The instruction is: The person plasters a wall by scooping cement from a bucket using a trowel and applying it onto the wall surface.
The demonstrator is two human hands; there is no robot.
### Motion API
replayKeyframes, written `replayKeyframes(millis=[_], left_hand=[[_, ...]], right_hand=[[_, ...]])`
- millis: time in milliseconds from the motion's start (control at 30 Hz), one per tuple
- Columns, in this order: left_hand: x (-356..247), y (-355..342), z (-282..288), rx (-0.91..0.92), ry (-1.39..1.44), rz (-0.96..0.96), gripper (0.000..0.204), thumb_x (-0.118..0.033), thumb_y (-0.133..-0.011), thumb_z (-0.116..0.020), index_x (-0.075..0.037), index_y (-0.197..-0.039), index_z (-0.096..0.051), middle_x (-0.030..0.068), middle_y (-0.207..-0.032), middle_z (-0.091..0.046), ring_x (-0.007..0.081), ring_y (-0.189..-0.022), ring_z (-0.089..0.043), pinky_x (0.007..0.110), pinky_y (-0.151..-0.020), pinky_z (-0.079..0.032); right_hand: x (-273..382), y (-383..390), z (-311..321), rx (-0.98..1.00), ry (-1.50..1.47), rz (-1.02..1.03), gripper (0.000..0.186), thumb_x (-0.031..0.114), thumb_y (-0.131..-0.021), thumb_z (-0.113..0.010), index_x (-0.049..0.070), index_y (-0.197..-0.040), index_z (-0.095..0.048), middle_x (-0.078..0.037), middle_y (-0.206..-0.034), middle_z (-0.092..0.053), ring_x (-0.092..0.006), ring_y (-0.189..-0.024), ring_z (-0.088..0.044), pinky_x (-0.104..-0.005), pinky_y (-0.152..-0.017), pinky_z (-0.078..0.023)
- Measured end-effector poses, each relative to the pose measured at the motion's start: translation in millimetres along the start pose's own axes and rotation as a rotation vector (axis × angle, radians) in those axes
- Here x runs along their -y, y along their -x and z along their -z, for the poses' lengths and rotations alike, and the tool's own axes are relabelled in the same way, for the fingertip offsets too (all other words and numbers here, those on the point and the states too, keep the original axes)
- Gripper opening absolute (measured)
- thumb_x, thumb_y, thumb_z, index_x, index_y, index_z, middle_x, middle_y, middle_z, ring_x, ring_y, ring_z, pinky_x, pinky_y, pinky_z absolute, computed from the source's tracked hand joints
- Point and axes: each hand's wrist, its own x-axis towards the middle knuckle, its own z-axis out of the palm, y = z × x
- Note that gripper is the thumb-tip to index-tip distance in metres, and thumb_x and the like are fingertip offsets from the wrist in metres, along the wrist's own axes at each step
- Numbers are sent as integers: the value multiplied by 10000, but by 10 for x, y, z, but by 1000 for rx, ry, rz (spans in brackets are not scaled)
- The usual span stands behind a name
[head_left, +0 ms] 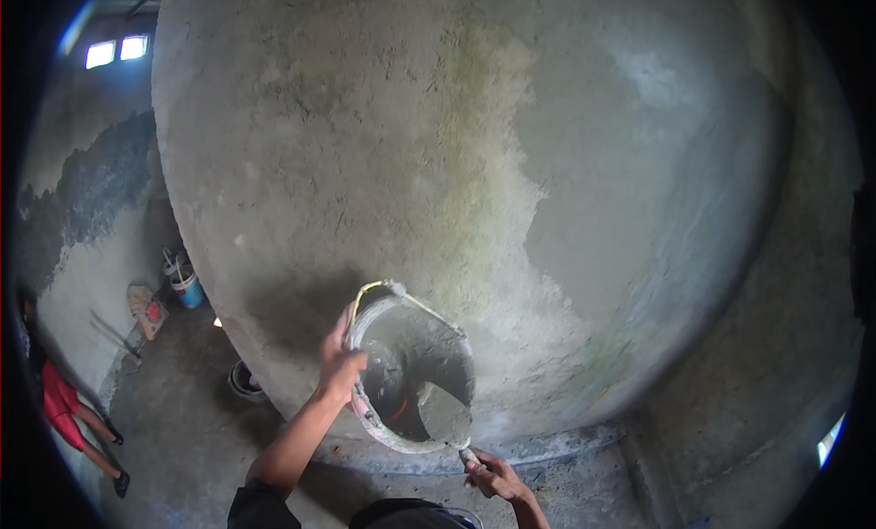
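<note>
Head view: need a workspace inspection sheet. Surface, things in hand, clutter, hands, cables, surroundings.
Surface: large wall, rough and stained; smoother gray patch toward the right.
Things in hand: held bucket, tilted, gray-smeared; trowel, blade at its mouth.
Clutter: blue-and-white bucket, sack, round container, all left.
Hands: left hand grips held bucket's rim; right hand grips trowel handle.
Cables: nothing seen.
Surroundings: person in red, left edge; two small windows, upper left.

A dark sleeve (262, 509) leaves the left forearm (297, 439) bare.
</note>
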Motion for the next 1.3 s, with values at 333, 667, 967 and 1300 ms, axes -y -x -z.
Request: replayKeyframes(millis=[333,667,967,1300], left_hand=[[124,3,141,-127,21,76,913,146,-541,-416,29,-1446,-428,107,-1373,-536,195,-1274,-500,240,-1046,-373],[183,110,305,-150,-24,83,880,146,-568,-404,28,-1440,-433,79,-1316,-570,173,-1230,-530,238,-1005,-400],[268,123,415,-163,-48,-4,838,120,-589,-418,36,-1423,-444,84,-1310,-570,192,-1245,-521,259,-1048,-369],[225,136,456,-152,-57,0,836,111,-585,-419,39,-1418,-450,82,-1298,-572,182,-1237,-520,251,-1042,-361]], right_hand=[[895,-193,695,-63,-98,388,675,452,-854,-670,57,-1383,-534,-126,-1025,-678,-149,-718,-603,-279,-570,-499],[3347,-744,1067,-606,209,983,598,357,-894,-636,20,-1379,-537,-86,-869,-650,-149,-738,-603,-332,-594,-487],[4312,-1935,1244,-1275,826,1288,537,37,-865,-651,94,-1388,-544,-234,-1169,-644,-324,-857,-708,-364,-702,-623],[4099,-1903,1068,-1196,762,1385,570,15,-847,-649,77,-1399,-521,-247,-1116,-664,-358,-895,-708,-417,-687,-612]])
